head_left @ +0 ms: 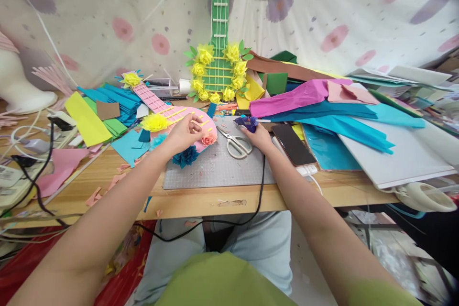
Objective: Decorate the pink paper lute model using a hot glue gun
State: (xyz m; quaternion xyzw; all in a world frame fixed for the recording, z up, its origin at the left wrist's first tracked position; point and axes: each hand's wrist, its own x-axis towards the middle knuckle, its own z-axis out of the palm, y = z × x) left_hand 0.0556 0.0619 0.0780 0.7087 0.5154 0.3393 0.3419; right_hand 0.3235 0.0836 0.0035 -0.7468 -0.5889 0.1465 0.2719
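My left hand (184,135) rests with curled fingers on the body of a pink paper guitar (172,114) that lies on a grey cutting mat (215,167). Yellow, blue and salmon paper flowers sit round the guitar body; a blue flower (185,157) is just below my hand. My right hand (258,136) is closed round a blue glue gun (247,123), whose black cord (263,177) runs down over the table edge. White-handled scissors (236,143) lie between my two hands.
A green paper guitar with yellow flowers (218,69) leans against the back sheet. A dark phone (293,144) lies right of my right hand. Coloured paper sheets (322,105) pile up at the right and left. Cables and a power strip (21,162) sit at the left edge.
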